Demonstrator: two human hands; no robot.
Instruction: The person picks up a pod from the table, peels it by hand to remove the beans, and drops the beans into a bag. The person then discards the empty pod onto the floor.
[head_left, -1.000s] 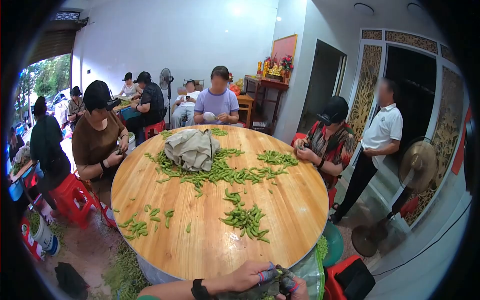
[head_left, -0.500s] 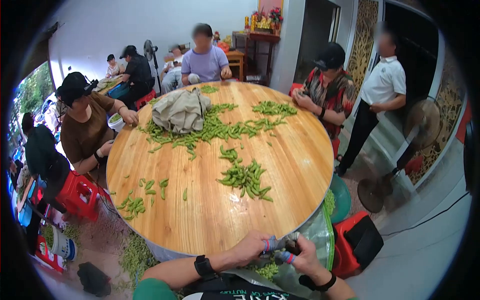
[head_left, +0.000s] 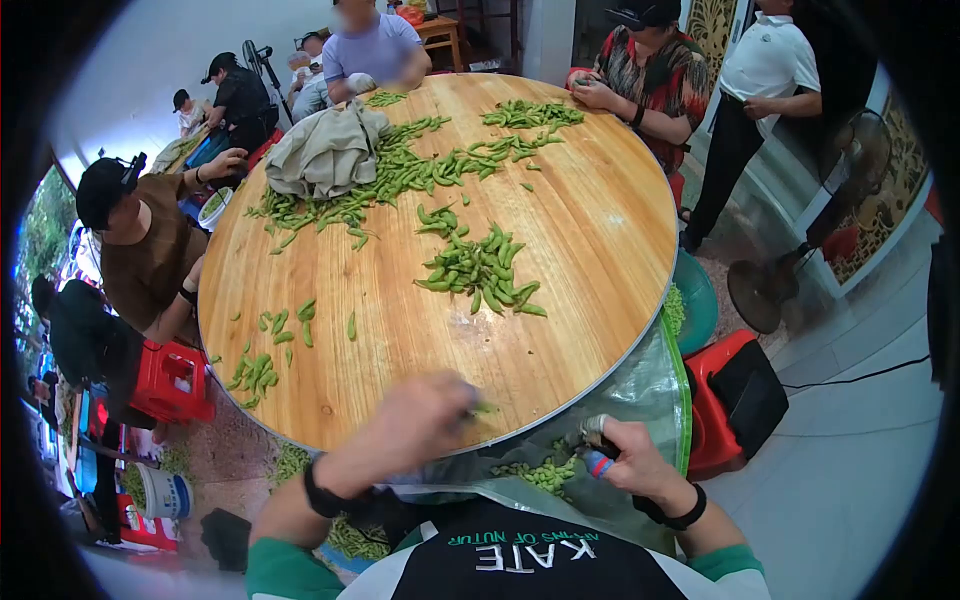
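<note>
Bean pods [head_left: 480, 270] on the table [head_left: 600, 220]; left hand [head_left: 425, 418] blurred, right hand [head_left: 635, 458] partly obscured, either grip impossible to tell.

Both forearms are reaching forward and angling inward. The left hand [head_left: 425, 415] is extending farther forward, its fingers pointing rightward and blurring. The right hand [head_left: 637, 458] is facing inward, its visible digits pointing leftward, standing slightly apart.

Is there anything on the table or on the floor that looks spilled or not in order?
Yes, two things. Green bits lie loose on the floor beside the round table, perhaps dropped. Also, a crumpled cloth sits bunched up among the pods. Nothing looks clearly damaged.
</note>
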